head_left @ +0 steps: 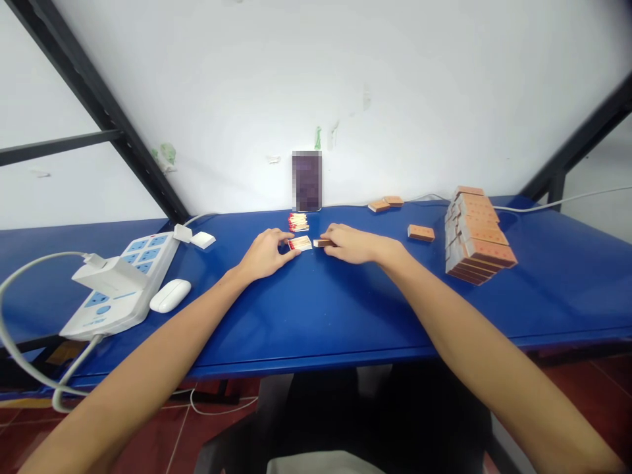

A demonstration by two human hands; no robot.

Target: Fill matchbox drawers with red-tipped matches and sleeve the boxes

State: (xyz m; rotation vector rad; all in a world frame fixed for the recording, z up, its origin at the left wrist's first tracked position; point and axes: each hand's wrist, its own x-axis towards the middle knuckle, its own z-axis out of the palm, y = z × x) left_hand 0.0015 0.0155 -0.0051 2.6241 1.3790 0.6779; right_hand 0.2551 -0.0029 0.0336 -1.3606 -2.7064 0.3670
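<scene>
My left hand [269, 252] grips a small white matchbox tray [300, 244] between thumb and fingers. Red-tipped matches lie inside the tray. Just to its right, my right hand [348, 243] pinches a matchbox sleeve [323, 243] with a brown side, its end facing the tray. A small gap separates tray and sleeve. Behind the tray, a loose pile of matches [298, 222] lies on the blue table, red heads mostly to the left. My right fingers partly hide the sleeve.
Stacked matchboxes [481, 234] stand at the right, with a single matchbox [421, 232] beside them and two matchboxes [386, 203] near the wall. A dark blurred rectangle [307, 181] leans at the back. At left are a power strip [123, 286], a white case [170, 295] and cables.
</scene>
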